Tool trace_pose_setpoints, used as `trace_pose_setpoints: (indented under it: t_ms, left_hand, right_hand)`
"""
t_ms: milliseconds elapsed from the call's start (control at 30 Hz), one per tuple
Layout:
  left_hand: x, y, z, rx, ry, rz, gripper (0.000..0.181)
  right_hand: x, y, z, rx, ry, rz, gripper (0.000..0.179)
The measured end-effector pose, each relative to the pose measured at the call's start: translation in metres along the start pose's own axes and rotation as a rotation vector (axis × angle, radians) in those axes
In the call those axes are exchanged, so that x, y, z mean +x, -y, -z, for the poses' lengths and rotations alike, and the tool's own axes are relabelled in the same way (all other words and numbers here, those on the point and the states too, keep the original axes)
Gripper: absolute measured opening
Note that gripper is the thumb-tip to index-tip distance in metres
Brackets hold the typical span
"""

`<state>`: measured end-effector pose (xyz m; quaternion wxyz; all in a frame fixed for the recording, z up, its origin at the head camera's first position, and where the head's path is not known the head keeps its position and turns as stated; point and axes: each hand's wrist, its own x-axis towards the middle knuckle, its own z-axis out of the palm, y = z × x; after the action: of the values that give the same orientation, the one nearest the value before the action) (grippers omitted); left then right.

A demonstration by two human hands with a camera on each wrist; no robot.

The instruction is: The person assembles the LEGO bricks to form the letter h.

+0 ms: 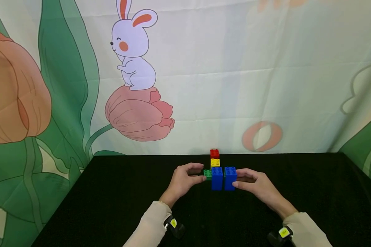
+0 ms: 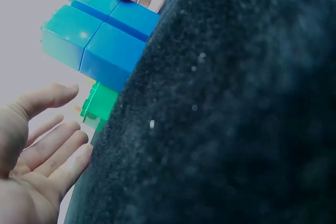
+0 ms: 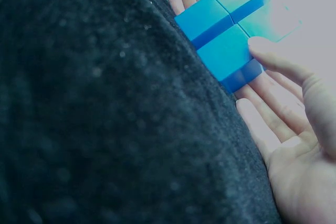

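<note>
Two blue stacks of toy building bricks stand side by side with a narrow gap, each two bricks high. My right hand (image 1: 258,183) pinches the right blue stack (image 1: 230,180), thumb on its near face and fingers along its right side and behind. My left hand (image 1: 182,178) is beside the left blue stack (image 1: 217,180), thumb and fingers spread apart around empty space. Nearest to it is a green brick (image 1: 208,174), partly hidden behind that stack; in the left wrist view the green brick (image 2: 102,103) lies just past the fingertips.
Behind the blue stacks, a yellow brick (image 1: 215,162) and a red brick (image 1: 214,153) run back in a line. Everything stands on a black cloth-covered table (image 1: 111,206). A printed curtain (image 1: 204,85) hangs along the table's far edge.
</note>
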<state>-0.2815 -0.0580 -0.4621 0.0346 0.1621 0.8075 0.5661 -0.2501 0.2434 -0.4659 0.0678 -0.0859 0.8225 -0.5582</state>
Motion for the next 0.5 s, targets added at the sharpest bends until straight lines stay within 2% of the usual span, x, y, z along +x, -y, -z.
trace_pose_setpoints:
  t_ms: [267, 500]
  left_hand:
    - [0.0009, 0.0052, 0.0035, -0.032, 0.063, 0.042, 0.042]
    - [0.0077, -0.0042, 0.0062, 0.052, 0.086, 0.059, 0.038]
  right_hand:
    - [0.0009, -0.0013, 0.0008, 0.019, 0.002, -0.004, 0.060]
    - [0.0007, -0.0014, 0.0005, 0.033, 0.003, 0.004, 0.058]
